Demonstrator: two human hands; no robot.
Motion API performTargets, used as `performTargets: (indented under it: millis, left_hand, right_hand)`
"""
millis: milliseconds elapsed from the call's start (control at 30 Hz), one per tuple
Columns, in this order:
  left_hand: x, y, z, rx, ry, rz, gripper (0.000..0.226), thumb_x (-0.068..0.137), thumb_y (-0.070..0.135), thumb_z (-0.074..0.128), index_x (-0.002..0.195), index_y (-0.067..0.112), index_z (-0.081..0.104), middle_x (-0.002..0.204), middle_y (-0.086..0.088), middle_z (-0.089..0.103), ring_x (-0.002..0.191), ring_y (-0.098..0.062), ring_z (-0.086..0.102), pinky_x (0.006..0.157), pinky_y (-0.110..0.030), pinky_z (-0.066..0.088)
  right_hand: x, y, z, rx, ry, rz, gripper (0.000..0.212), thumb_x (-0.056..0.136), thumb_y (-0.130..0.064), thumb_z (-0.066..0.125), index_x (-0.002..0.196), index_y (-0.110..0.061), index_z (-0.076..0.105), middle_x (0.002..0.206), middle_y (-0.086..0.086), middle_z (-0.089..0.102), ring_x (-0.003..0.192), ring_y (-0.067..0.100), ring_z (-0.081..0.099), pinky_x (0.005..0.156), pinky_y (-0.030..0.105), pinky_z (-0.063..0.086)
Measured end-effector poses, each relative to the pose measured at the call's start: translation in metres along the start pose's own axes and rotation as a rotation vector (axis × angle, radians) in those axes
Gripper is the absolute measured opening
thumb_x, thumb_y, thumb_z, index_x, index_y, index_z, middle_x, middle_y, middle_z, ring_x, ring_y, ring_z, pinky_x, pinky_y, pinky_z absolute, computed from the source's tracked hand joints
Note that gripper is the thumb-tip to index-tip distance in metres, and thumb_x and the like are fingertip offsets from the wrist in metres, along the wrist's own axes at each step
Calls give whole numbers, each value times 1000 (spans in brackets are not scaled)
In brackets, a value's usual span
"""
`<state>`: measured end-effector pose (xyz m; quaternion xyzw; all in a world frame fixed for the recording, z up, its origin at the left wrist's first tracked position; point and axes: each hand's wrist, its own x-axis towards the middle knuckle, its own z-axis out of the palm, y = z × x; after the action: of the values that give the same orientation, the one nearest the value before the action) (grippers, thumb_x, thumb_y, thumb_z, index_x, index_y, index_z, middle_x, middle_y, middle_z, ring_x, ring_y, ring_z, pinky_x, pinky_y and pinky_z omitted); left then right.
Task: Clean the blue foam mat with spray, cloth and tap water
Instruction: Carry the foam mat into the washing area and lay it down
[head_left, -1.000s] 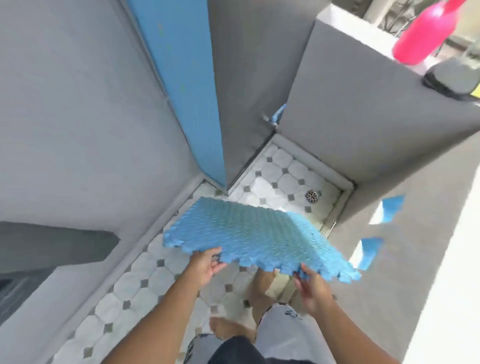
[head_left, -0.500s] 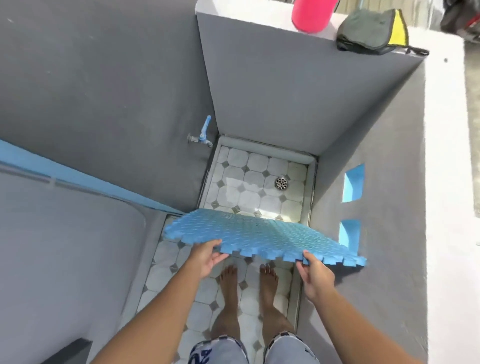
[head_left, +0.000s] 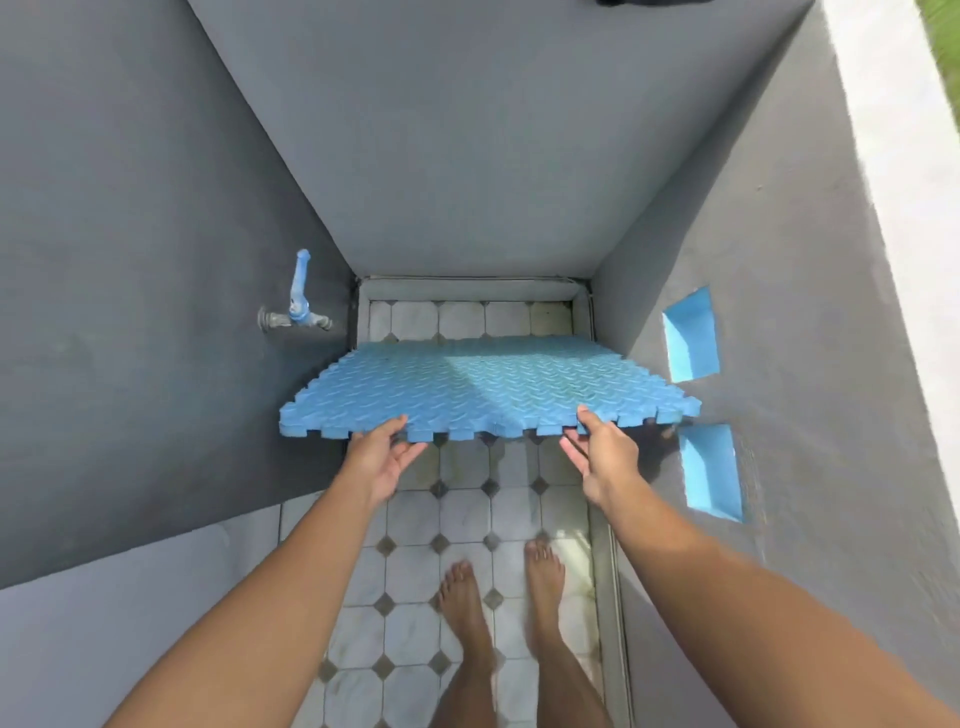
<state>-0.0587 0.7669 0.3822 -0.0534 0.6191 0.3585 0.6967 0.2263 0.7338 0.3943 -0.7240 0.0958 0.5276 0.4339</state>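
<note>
The blue foam mat (head_left: 483, 387) with a ridged top and toothed edges is held flat in the air above the tiled floor. My left hand (head_left: 379, 460) grips its near edge left of centre, thumb on top. My right hand (head_left: 600, 457) grips the same edge further right. A blue-handled tap (head_left: 298, 306) juts from the left wall, just left of the mat's far corner. The spray bottle is out of view, and only a dark sliver of the cloth (head_left: 639, 2) shows at the top edge.
Grey walls enclose a narrow bay with a white and grey tiled floor (head_left: 467, 530). Two blue rectangular openings (head_left: 693, 338) sit in the right wall. My bare feet (head_left: 498, 597) stand on the tiles below the mat. A white wall top (head_left: 904, 156) runs along the right.
The view has tilted down and squared up to the bay. The mat has moved forward, towards the far wall and the tap. The pink bottle has left the view.
</note>
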Motion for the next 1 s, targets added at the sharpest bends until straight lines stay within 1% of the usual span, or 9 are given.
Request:
performTargets:
  millis: [67,233,333,533,633,700,767,867,1000]
  left_hand:
    - [22,3,5,-10,5,3,59,97,-3,60,151,4,36,138,-18,61,99,-29,72,66,-39,65]
    - [72,9,17,13,-35,42,62,97,-3,61,153,9,35,142,-15,59,101,-28,72,69,-40,65]
    - [92,8,18,68,-34,57,58,97,-1,62,149,11,39,138,-14,62,103,-26,73,68,-38,65]
    - [96,-10,11,124,34,36,78,93,2,70,157,7,24,125,-13,68,98,-24,73,68,-37,65]
    - [89,-24,4,191,107,-48,55,92,6,73,140,0,47,125,-15,68,92,-21,72,64,-31,63]
    - [82,-34,1,260,115,-108,29,96,11,69,121,3,58,139,-17,60,105,-24,67,83,-34,61]
    - [76,-42,-5,300,123,-139,39,98,19,66,134,7,55,148,-15,53,122,-27,62,101,-43,55]
    - [71,-51,-17,384,110,-162,52,101,28,61,149,14,46,153,-15,48,128,-29,60,101,-46,54]
    - [59,-60,-32,571,131,-176,62,100,42,59,153,17,40,155,-13,44,129,-29,58,97,-45,55]
  right_hand:
    - [20,-3,12,1,-30,4,58,92,-18,74,142,1,50,140,13,59,99,21,71,69,30,64]
    - [63,0,28,15,-73,3,70,94,-20,72,152,-2,37,126,-5,54,108,20,69,90,38,61]
    - [80,10,33,27,-79,40,73,94,-21,72,154,-6,34,116,-5,61,107,19,69,89,37,60]
    - [90,24,21,4,-68,84,78,95,-31,71,157,-12,28,137,-1,58,108,19,69,93,38,58]
    - [90,34,10,-63,-49,133,66,94,-34,71,150,-13,43,134,-2,59,109,20,69,83,35,61]
    - [91,43,7,-81,-22,173,48,96,-29,69,139,-11,55,130,3,62,107,22,69,76,33,61]
    - [90,54,6,-89,-4,197,37,99,-25,65,131,-8,61,119,9,64,104,27,68,72,34,61]
    - [88,66,2,-123,15,202,34,102,-21,60,131,-3,60,100,8,60,107,30,66,74,38,61]
    - [79,73,-5,-201,35,215,41,103,-17,58,141,-6,53,138,14,53,123,30,59,94,43,58]
